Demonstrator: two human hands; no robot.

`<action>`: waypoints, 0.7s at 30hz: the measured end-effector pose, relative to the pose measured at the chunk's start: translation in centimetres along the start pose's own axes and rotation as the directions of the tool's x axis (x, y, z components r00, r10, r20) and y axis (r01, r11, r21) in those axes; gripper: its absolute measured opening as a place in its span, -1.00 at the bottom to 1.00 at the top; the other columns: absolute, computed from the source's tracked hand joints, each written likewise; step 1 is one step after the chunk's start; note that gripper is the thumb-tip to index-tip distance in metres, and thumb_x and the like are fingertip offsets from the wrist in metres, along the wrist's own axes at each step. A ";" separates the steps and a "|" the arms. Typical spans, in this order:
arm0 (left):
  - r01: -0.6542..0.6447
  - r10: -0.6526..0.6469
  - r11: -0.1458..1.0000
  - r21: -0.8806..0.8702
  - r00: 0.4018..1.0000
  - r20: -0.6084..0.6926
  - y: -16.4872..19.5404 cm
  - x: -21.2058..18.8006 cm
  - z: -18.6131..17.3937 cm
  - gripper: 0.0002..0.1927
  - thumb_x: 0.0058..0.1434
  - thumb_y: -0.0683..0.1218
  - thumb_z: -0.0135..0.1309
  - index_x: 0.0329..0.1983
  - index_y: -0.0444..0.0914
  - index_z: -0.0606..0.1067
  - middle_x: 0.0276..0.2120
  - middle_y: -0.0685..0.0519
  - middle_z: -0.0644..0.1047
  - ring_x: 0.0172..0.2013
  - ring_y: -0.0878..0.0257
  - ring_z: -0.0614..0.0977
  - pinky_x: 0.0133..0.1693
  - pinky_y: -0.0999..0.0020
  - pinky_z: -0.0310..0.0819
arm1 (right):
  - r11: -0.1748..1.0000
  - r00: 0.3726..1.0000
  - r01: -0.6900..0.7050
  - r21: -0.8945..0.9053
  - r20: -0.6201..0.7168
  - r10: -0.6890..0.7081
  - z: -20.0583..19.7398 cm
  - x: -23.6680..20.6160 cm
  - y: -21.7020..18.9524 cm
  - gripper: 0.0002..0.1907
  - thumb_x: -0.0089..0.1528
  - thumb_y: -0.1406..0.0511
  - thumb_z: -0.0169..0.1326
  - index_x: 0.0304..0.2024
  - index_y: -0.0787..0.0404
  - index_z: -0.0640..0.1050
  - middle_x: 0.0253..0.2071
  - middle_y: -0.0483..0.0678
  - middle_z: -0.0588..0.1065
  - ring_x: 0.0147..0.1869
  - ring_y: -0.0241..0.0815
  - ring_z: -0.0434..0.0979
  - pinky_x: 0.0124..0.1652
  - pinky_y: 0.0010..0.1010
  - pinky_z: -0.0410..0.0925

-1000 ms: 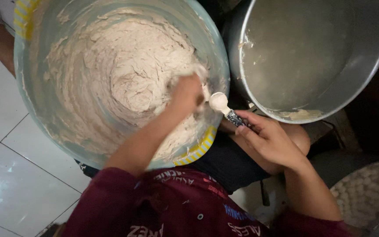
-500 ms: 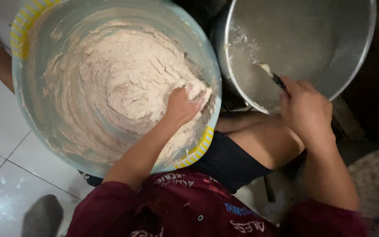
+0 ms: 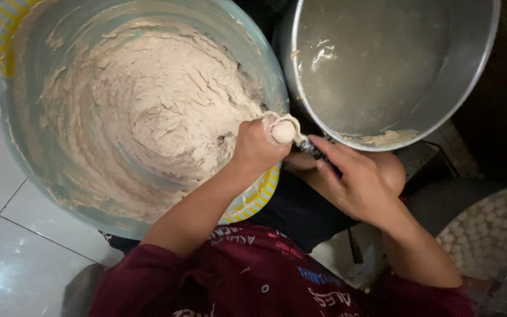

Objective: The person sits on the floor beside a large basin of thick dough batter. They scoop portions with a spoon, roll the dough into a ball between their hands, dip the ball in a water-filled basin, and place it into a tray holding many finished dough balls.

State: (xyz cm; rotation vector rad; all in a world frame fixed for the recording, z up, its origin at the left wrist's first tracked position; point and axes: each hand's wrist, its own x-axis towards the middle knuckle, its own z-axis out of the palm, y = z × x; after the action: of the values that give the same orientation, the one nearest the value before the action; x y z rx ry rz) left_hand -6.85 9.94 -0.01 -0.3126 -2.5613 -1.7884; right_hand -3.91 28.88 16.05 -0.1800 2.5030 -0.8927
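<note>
Left hand (image 3: 258, 147) closed in a fist at the basin's 4 o'clock rim, squeezing paste so a smooth pale ball (image 3: 283, 131) bulges from the top of the fist, between thumb and forefinger. Fist sits right at the edge, likely so the ball can be lifted off close to the neighbouring pot.

Right hand (image 3: 356, 185) grips a spoon (image 3: 300, 141) by its dark handle, fingers wrapped loosely; the bowl of the spoon touches the ball's 3 o'clock side, angled as if to scoop under it.

Big pale-blue basin (image 3: 42, 170) with yellow-striped rim holds a thick, ragged, off-white paste (image 3: 142, 111), smeared up the walls, swirled in the middle. Ball surface looks wet and smooth against the rough mass.

Metal pot (image 3: 470, 88) at 1 o'clock, just beside the basin, holds cloudy liquid. At 4 o'clock, a tray (image 3: 485, 235) of small white balls, partly in view. White tiled floor (image 3: 7, 235) below.
</note>
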 end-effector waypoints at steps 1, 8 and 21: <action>0.036 -0.036 0.999 0.017 0.999 0.002 0.2 0.2 -0.1 -0.73 -0.02 -0.04 0.32 -0.32 -0.23 0.54 -0.44 -0.14 0.60 -0.39 -0.14 0.66 -0.30 0.08 0.57 | 0.987 0.999 0.012 0.158 0.043 -0.019 0.1 0.1 0.2 -0.51 0.35 0.35 0.05 0.35 0.16 0.42 -0.16 0.00 0.55 -0.15 -0.18 0.56 -0.13 -0.39 0.42; 0.171 -0.211 0.865 0.472 0.977 0.034 -1.6 1.2 -0.5 -0.61 0.13 0.10 0.34 -0.56 -0.29 0.54 -0.63 -0.18 0.54 -0.54 -0.20 0.59 -0.33 -0.10 0.46 | 0.878 0.934 -0.354 0.322 0.176 0.312 -1.9 0.4 3.0 -0.44 0.32 0.31 0.06 0.40 -0.01 0.43 -0.31 -0.03 0.53 -0.37 -0.22 0.41 -0.36 -0.34 0.34; 0.042 -0.038 0.999 0.016 0.981 -0.192 0.1 0.2 -0.2 -0.72 0.12 -0.08 0.32 -0.48 -0.27 0.44 -0.59 -0.15 0.50 -0.53 -0.15 0.58 -0.43 0.08 0.46 | 0.958 0.957 -0.282 0.059 -0.055 0.285 -4.7 0.6 2.5 -0.59 0.36 0.29 0.03 0.26 0.13 0.51 -0.12 0.12 0.64 -0.14 0.00 0.66 -0.14 -0.28 0.49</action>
State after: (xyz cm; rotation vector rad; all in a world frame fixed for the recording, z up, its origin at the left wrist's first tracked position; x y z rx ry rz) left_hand -7.07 9.86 0.16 -0.0836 -2.4667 -1.7109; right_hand -6.63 33.29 17.42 0.2233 2.4771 -0.8516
